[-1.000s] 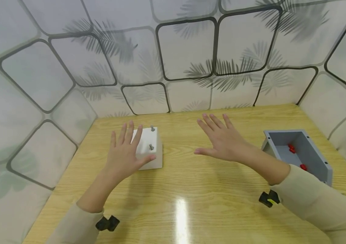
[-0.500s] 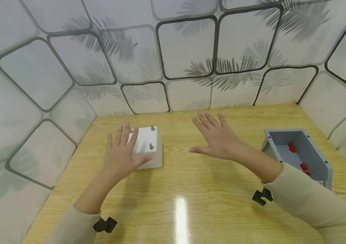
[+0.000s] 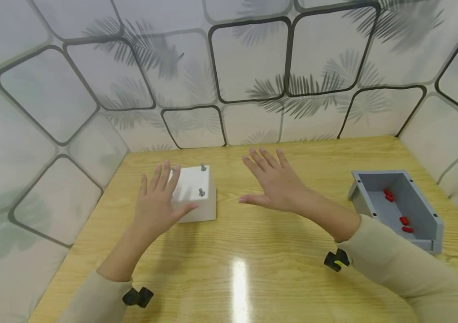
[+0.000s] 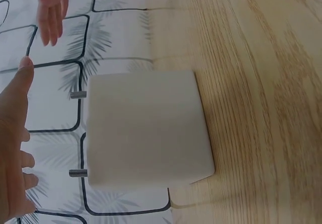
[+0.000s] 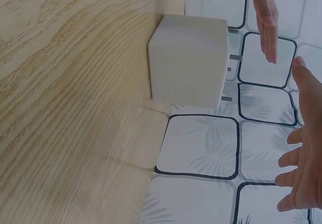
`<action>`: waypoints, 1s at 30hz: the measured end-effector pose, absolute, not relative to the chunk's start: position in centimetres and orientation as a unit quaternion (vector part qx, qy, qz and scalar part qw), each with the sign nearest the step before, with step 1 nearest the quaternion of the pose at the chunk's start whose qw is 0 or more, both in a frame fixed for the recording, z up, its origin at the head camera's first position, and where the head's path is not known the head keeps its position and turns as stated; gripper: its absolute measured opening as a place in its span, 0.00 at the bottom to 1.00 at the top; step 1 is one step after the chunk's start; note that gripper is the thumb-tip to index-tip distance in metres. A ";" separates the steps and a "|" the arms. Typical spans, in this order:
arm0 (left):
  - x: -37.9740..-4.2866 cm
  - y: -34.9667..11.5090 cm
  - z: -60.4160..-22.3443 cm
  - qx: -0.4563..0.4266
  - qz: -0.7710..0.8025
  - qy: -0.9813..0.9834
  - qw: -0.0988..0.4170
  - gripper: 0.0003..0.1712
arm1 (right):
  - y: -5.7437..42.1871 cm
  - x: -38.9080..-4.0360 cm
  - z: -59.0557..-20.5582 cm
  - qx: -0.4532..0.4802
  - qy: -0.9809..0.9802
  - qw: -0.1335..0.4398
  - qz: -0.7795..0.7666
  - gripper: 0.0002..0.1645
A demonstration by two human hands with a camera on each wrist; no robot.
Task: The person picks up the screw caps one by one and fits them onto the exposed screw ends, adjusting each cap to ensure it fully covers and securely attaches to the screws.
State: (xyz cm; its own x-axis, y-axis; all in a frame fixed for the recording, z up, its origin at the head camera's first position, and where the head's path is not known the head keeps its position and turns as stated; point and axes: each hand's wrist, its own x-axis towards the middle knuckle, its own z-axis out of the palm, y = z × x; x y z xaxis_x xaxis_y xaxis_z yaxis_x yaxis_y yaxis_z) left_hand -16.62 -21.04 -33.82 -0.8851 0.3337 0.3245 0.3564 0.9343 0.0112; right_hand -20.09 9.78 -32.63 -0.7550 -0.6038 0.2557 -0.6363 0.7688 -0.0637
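From left to right I see the left hand raised, fingers spread and grip released, near a white block with upright metal posts on the wooden table, then the right hand, likewise outspread and released, and finally a grey bin holding small red pieces

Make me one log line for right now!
left hand: spread, empty, near white block | right hand: spread, empty, above table | red pieces: inside grey bin | pins: upright on block
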 end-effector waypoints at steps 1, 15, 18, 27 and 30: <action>-16.6 -21.1 -33.9 -0.180 -0.038 -0.969 0.167 0.63 | 9.6 -20.1 -32.7 0.335 -0.932 0.118 0.074 0.63; -17.2 -22.2 -35.0 -0.228 -0.047 -0.933 0.273 0.62 | 8.1 -20.5 -33.8 0.390 -0.882 0.237 0.117 0.62; -17.4 -22.7 -35.4 -0.248 -0.047 -0.920 0.299 0.60 | 7.8 -20.6 -34.1 0.404 -0.866 0.270 0.120 0.60; -18.1 -23.8 -36.3 -0.278 -0.044 -0.903 0.325 0.59 | 7.3 -21.2 -34.9 0.423 -0.840 0.322 0.110 0.59; -18.6 -24.0 -36.8 -0.304 -0.051 -0.885 0.349 0.57 | 7.2 -21.8 -35.4 0.429 -0.832 0.336 0.105 0.59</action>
State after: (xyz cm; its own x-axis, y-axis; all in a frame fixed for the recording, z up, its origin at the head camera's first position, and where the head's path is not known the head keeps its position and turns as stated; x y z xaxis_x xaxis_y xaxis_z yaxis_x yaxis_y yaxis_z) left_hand -18.55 -23.96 -36.84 -0.5714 0.5030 0.6485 0.5743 0.8095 -0.1218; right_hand -21.80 7.23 -35.44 -0.4058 -0.6430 0.6495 -0.7842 0.6099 0.1139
